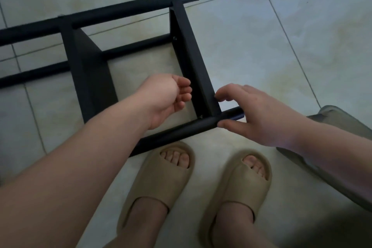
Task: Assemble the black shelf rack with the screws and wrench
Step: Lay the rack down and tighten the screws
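While the black shelf rack (86, 70) lies on the tiled floor (261, 36), the right hand (259, 112) pinches its near corner, thumb on the tube (181, 131); the left hand (167, 98) curls loosely inside, contents unclear. Probably joint-fastening: next, tighten the corner screw (200, 116).

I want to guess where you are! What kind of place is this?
Probably indoors at home. The floor is pale glazed tile, the person wears beige slippers, and a half-built black shelf rack lies on that floor.
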`<state>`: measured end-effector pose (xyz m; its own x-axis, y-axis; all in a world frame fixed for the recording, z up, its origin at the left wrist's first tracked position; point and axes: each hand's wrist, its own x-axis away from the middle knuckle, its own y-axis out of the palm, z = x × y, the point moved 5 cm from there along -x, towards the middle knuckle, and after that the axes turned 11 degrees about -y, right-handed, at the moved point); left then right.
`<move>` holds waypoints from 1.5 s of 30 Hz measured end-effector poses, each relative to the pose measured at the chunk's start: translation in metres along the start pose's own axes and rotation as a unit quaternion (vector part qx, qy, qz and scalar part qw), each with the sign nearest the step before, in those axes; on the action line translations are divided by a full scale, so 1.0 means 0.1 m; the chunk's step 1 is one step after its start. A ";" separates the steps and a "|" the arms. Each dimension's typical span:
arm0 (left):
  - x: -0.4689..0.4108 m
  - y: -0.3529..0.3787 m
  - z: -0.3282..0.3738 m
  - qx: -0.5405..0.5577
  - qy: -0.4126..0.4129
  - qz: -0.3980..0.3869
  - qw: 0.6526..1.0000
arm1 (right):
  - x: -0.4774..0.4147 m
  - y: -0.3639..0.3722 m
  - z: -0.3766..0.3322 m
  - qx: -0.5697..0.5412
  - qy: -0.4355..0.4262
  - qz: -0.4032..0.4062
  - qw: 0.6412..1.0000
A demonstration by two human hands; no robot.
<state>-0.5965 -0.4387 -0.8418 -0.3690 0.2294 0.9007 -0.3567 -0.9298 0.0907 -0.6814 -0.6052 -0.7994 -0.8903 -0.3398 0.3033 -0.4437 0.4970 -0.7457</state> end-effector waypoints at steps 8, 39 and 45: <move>-0.19 0.21 -0.23 -0.156 0.027 -0.092 0.983 | -0.13 0.00 0.11 -0.050 0.018 -0.029 0.998; -0.22 0.43 -0.39 -0.320 -0.045 -0.238 0.916 | -0.03 0.23 0.16 0.213 -0.068 -0.037 0.974; -0.41 0.24 -0.26 -0.325 -0.026 -0.182 0.928 | -0.01 0.24 0.17 0.177 -0.075 -0.031 0.981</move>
<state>-0.6122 -0.4631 -0.8880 -0.0861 0.4649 0.8812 -0.8979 -0.4194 0.1335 -0.6893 -0.6059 -0.8279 -0.8260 -0.4878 0.2824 -0.4088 0.1734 -0.8960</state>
